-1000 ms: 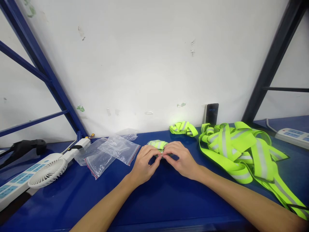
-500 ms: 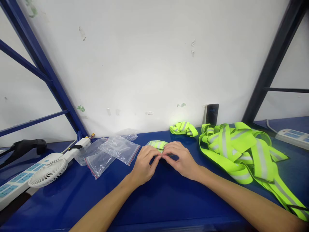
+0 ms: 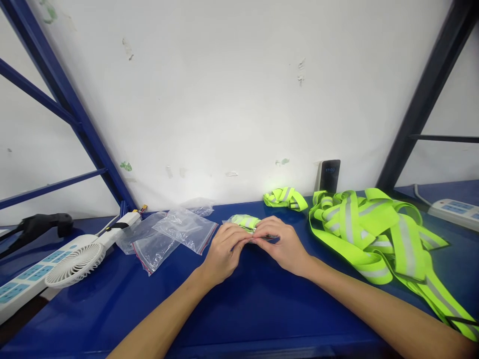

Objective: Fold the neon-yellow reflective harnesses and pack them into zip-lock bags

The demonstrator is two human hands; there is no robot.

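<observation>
blue bench [image 3: 262, 309] | bagged strap [image 3: 243, 221] | clear bags [image 3: 175, 232] | neon straps [image 3: 374, 234] | strap bundle [image 3: 284, 198] | fan [image 3: 75, 257] | power strip [image 3: 454, 209]

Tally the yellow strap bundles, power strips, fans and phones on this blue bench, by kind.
Strap bundles: 3
Power strips: 2
Fans: 1
Phones: 1
Total: 7

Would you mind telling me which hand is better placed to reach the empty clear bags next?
Probably the left hand: the clear bags lie just to its left, while the right hand sits farther off, nearer the strap pile. Both hands pinch the folded strap.
</observation>
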